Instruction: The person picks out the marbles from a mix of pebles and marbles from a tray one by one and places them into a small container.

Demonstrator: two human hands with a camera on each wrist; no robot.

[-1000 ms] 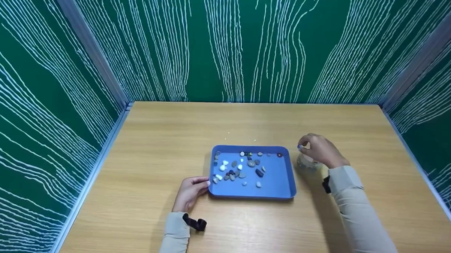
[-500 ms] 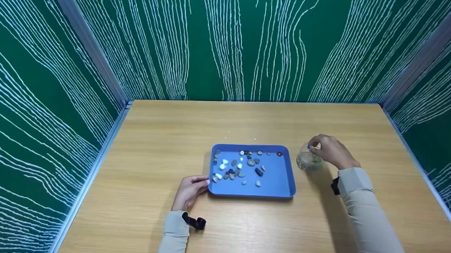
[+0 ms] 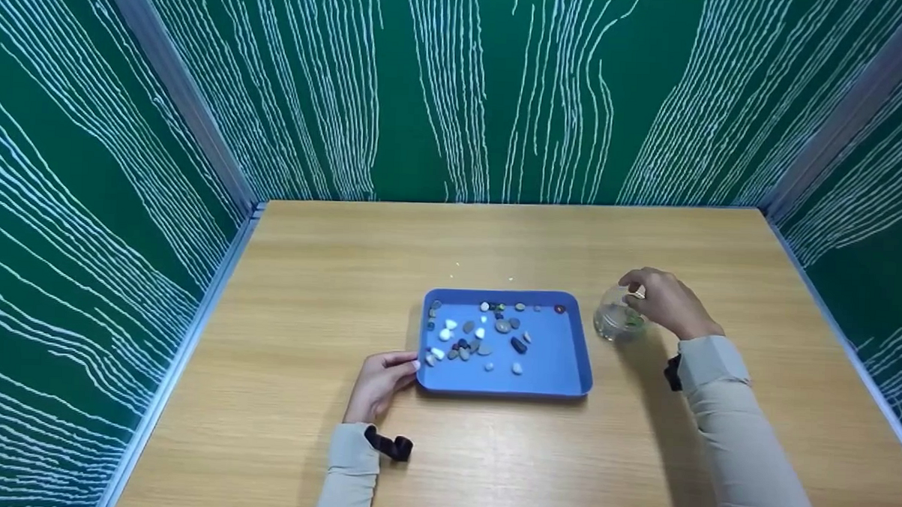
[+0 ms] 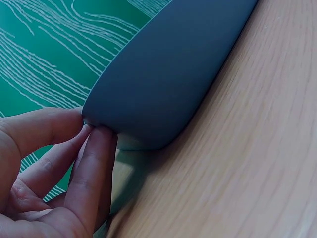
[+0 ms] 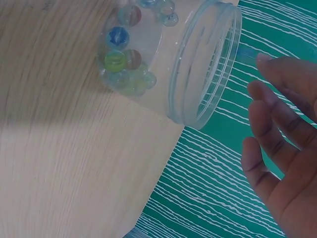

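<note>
My left hand (image 3: 379, 386) holds the left rim of a blue plastic tray (image 3: 540, 377); in the left wrist view its fingertips meet at the tray's corner (image 4: 148, 94). Pebbles in white, grey and dark tones (image 3: 484, 349) lie spread inside the tray. To the right, my right hand (image 3: 667, 302) hovers over the mouth of a clear round jar (image 3: 610, 328). The right wrist view shows its fingers loosely bent and apart. A blurred bluish marble (image 5: 246, 54) is at the jar's mouth beside a fingertip. Several glass marbles (image 5: 118, 36) lie at the jar's bottom.
Everything stands on a wooden table (image 3: 330, 279). A few tiny pale bits (image 3: 510, 279) lie behind the tray. Green panels with white wavy lines (image 3: 441, 95) rise at the back and both sides.
My right hand has shifted right to above the jar, and the blue marble once pinched in its fingertips has left them. My left hand and the tray are in the same place.
</note>
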